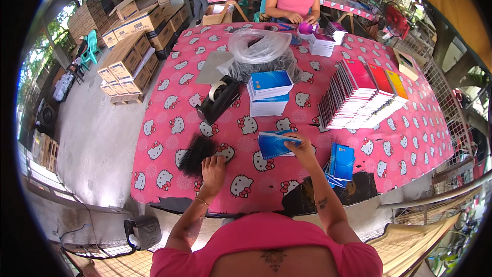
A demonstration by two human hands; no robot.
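Observation:
My right hand pinches the right end of small blue-covered notepads, held low over the table, with white page edges showing below. My left hand has its fingers curled at the near right edge of a pile of thin black binding coils. Whether a coil is between those fingers is hidden. Beyond my right hand stands a stack of blue notepads with white sides. More blue notepads lie in a loose, fanned pile to the right of my right forearm.
A black tape dispenser and a clear plastic bag of dark coils stand farther back. Spiral notebooks in red and yellow are stacked at right. Across the table a person handles a purple item. Cardboard boxes fill the left floor.

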